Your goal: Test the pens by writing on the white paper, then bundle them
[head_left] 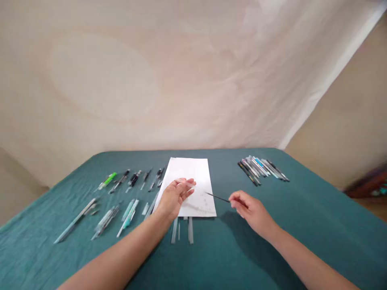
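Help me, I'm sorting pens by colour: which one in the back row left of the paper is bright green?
The leftmost pen of that row, farthest from the white paper; the other pens there are black and grey.

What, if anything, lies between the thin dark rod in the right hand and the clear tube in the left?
Nothing visible. The right hand pinches the thin dark rod, its tip pointing at the end of the clear tube in the left hand; only the white paper lies beneath them.
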Demonstrator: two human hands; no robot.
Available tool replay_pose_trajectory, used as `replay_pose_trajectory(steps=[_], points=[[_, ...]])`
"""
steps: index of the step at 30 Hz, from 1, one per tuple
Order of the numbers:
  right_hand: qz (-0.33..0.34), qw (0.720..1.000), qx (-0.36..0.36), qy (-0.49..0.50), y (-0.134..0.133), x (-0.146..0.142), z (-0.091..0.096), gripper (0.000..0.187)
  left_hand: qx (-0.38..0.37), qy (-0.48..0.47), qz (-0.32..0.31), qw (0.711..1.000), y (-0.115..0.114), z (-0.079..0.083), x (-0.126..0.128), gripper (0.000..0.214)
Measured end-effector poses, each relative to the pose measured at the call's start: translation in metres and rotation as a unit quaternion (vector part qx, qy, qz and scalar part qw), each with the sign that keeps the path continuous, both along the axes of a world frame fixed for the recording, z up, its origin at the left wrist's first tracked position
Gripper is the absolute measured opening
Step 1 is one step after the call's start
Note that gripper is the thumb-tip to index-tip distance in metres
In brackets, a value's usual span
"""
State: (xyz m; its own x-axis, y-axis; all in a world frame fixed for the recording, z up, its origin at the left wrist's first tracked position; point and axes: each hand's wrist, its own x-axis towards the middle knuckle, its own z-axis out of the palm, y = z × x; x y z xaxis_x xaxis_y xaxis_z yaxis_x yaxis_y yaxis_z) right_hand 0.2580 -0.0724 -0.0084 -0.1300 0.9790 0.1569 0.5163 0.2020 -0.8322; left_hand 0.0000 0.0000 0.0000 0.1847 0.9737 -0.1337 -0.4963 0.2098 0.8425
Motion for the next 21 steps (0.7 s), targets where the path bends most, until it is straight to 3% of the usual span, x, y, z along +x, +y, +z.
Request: replay_pose_trajectory(steps=[4,12,17,21], points=[[-0.005,1.0,0.002,-0.006,-0.002,-0.005,0.001,0.013,-0.004,0.007,-0.006,1.0,-0.004,0.005,0.006,0.014],[0.042,0.999,-0.006,0.001,-0.007,-0.018,0.008,0.015,-0.036,0.036,-0.112,0.992,-0.024,-0.001,0.023,0.023],[0.138,0.988,-0.026,0.058,-0.009,-0.014,0.008,0.025,-0.062,0.018,-0.1,0.993,-0.02,-0.002,0.021,0.02],[0.146,0.987,-0.026,0.058,-0.008,-0.011,0.007,0.029,-0.077,0.012,-0.099,0.992,-0.019,-0.002,0.02,0.019]])
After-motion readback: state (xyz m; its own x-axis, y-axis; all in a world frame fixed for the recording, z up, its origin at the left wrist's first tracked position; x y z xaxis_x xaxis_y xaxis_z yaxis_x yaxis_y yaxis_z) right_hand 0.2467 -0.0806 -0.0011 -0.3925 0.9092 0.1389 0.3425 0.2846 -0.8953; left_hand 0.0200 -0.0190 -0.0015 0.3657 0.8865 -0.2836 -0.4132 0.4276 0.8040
